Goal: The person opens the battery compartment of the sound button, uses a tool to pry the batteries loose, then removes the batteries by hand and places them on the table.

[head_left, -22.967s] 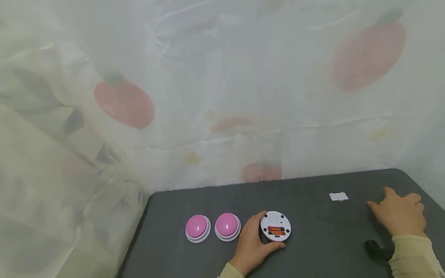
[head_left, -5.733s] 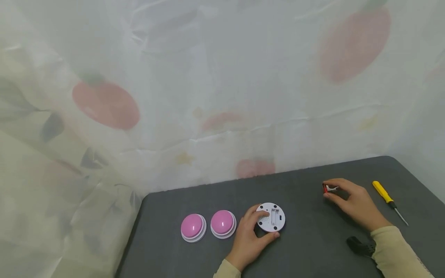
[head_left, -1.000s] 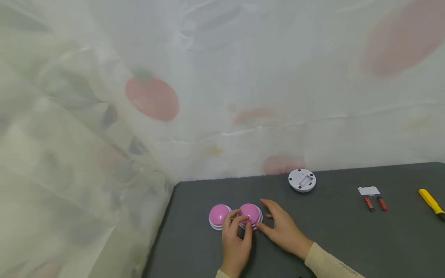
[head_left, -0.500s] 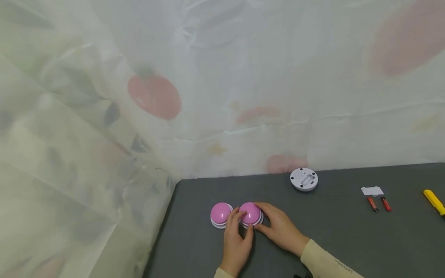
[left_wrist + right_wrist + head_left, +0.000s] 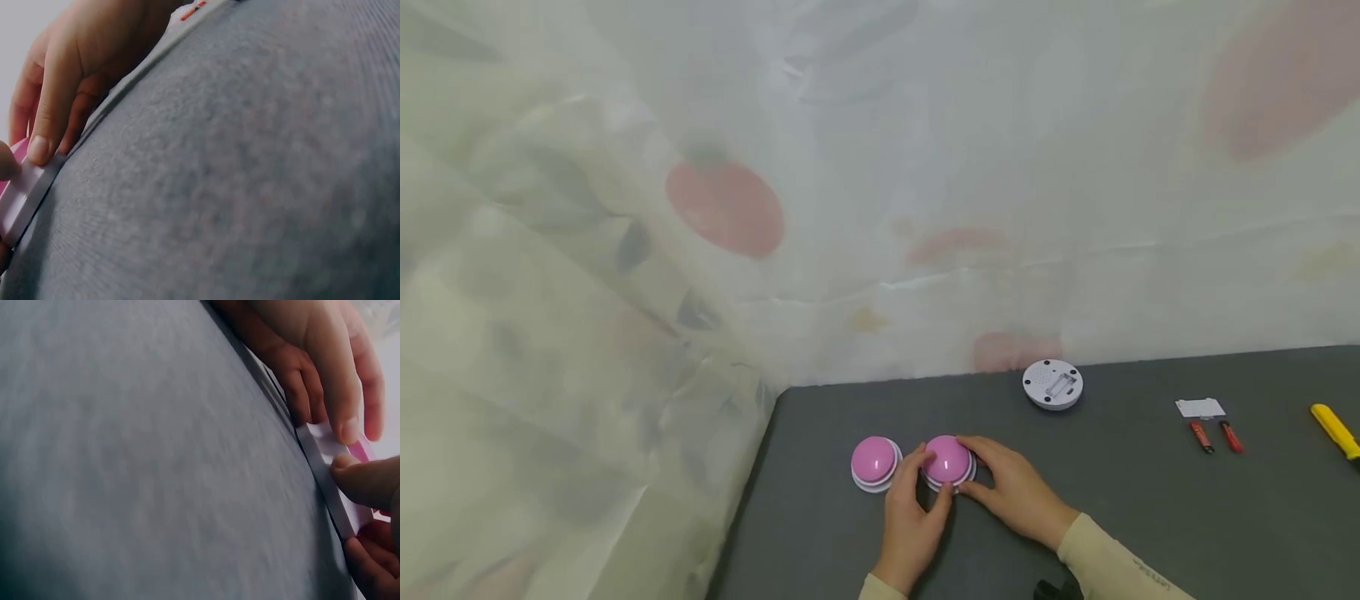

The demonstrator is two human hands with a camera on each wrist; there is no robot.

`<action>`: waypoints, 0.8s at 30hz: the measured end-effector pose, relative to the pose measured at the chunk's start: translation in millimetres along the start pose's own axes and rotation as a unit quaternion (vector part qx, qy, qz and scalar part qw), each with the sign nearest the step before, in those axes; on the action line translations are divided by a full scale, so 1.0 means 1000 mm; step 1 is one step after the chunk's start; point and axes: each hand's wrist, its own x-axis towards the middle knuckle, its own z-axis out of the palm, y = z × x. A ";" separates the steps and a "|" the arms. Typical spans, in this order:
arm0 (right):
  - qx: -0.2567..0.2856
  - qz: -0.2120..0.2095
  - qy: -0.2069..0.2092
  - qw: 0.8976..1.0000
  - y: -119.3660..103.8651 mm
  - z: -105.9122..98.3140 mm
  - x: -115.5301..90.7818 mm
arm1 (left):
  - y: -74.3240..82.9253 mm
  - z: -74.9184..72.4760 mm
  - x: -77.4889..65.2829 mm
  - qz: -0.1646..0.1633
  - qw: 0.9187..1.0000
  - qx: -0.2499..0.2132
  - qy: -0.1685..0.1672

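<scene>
A pink dome push button [image 5: 947, 460] with a white round base sits on the dark table, pink side up. My left hand [image 5: 912, 523] holds its left side, thumb at the near edge and fingers at the left. From the right, my right hand [image 5: 1021, 498] grips the same button with thumb and fingers. In the right wrist view, both thumbs touch the white base [image 5: 337, 481]. A second pink button [image 5: 873, 460] stands just left of the left hand. Behind lies an upturned button [image 5: 1052, 383], its battery slot bare and uncovered.
To the right lie a white battery cover [image 5: 1200, 408] and two red batteries, a left one [image 5: 1201, 436] and a right one [image 5: 1231, 436]. A yellow-handled screwdriver [image 5: 1335, 432] is at the right edge. A patterned curtain [image 5: 865, 167] hangs behind the table [image 5: 1120, 467].
Earlier, the batteries left the upturned button, which was then set at the back. In the last second my right hand closed on the pink button, which shifted slightly right from its neighbour.
</scene>
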 end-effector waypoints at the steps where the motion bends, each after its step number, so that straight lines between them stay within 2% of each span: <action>1: -0.001 -0.001 0.000 1.000 0.001 -0.002 -0.001 | 0.001 0.001 0.001 0.001 1.000 -0.006 -0.004; 9: 0.007 -0.008 -0.007 1.000 0.010 -0.023 -0.017 | 0.012 0.011 0.006 -0.020 0.996 -0.070 -0.045; 12: 0.003 -0.004 0.003 1.000 0.014 -0.032 -0.025 | 0.018 0.017 0.007 -0.030 0.993 -0.092 -0.062; 18: -0.027 -0.011 0.031 0.999 0.023 -0.052 -0.043 | 0.034 0.038 0.010 -0.024 0.993 -0.090 -0.078; 24: -0.044 0.004 0.039 0.998 0.031 -0.074 -0.065 | 0.055 0.055 0.012 -0.009 0.992 -0.060 -0.110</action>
